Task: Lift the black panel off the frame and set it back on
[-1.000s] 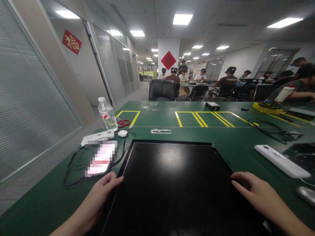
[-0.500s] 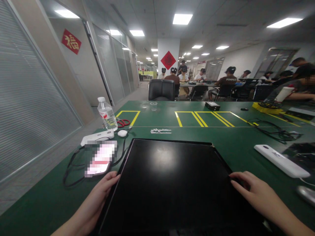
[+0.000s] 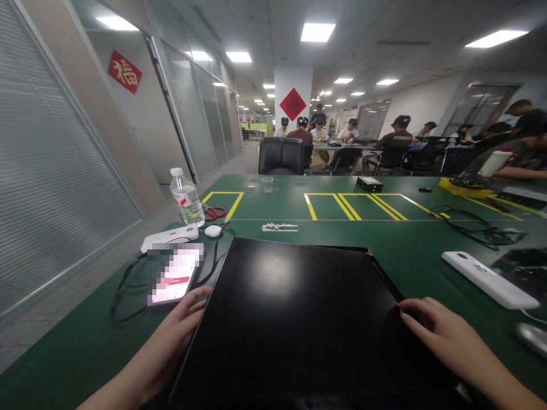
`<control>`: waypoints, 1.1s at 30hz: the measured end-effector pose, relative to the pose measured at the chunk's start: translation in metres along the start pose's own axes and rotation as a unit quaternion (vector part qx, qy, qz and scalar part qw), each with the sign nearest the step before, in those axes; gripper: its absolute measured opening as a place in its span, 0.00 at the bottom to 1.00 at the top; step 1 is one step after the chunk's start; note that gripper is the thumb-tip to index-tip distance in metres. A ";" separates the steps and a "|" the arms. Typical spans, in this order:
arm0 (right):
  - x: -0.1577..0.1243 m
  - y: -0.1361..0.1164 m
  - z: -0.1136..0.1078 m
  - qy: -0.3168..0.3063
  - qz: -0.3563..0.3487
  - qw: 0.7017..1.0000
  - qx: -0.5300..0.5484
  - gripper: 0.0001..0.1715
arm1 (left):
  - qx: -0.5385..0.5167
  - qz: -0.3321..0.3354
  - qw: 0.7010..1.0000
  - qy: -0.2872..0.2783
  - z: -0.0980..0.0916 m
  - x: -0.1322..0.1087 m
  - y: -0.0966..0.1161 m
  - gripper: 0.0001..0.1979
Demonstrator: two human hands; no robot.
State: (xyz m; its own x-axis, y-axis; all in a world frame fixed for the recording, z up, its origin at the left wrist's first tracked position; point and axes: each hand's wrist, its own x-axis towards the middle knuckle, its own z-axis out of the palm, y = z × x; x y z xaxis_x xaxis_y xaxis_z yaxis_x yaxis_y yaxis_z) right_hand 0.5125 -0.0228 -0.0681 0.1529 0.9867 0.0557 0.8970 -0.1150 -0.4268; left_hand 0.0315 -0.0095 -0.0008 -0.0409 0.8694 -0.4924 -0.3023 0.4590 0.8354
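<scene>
A large black display panel [image 3: 294,324] lies in front of me, its glossy face up and reflecting a light. Its left side is raised and tilted above a black frame [image 3: 384,277], which shows along the right side and far right corner. My left hand [image 3: 173,330] grips the panel's left edge, fingertips at the edge and part of the hand hidden beneath it. On the right side my right hand [image 3: 438,330] pinches the edge between thumb and fingers. Whether it holds panel, frame or both, I cannot tell.
Left stand a phone [image 3: 177,279], white power bank [image 3: 171,237], water bottle [image 3: 186,196], red scissors [image 3: 213,213] and cable. White scraps [image 3: 280,228] lie beyond the panel. Another white power bank [image 3: 487,279] and black cables [image 3: 470,225] lie right. People sit at farther tables.
The panel's left side has risen and shifted slightly right out of the frame. My left hand has moved up with it. My right hand stays about where it was.
</scene>
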 end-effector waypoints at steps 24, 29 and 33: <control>0.002 0.009 0.002 0.024 -0.012 1.000 0.004 0.23 | 0.142 0.102 0.984 0.032 -0.006 0.001 0.004 0.25; 0.001 0.010 0.002 0.032 -0.014 0.999 0.006 0.23 | 0.128 0.097 0.987 0.021 -0.009 0.006 0.002 0.23; 0.001 0.009 0.002 0.029 -0.015 0.999 0.002 0.22 | 0.122 0.093 0.988 0.007 -0.012 0.010 0.000 0.21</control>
State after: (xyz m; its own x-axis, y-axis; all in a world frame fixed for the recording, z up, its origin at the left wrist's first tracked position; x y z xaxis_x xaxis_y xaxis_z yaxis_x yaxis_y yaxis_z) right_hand 0.5196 -0.0224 -0.0738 0.1504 0.9811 0.1214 0.9000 -0.0850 -0.4275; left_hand 0.0199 -0.0026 -0.0084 -0.0877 0.9413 -0.3261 -0.0488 0.3229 0.9452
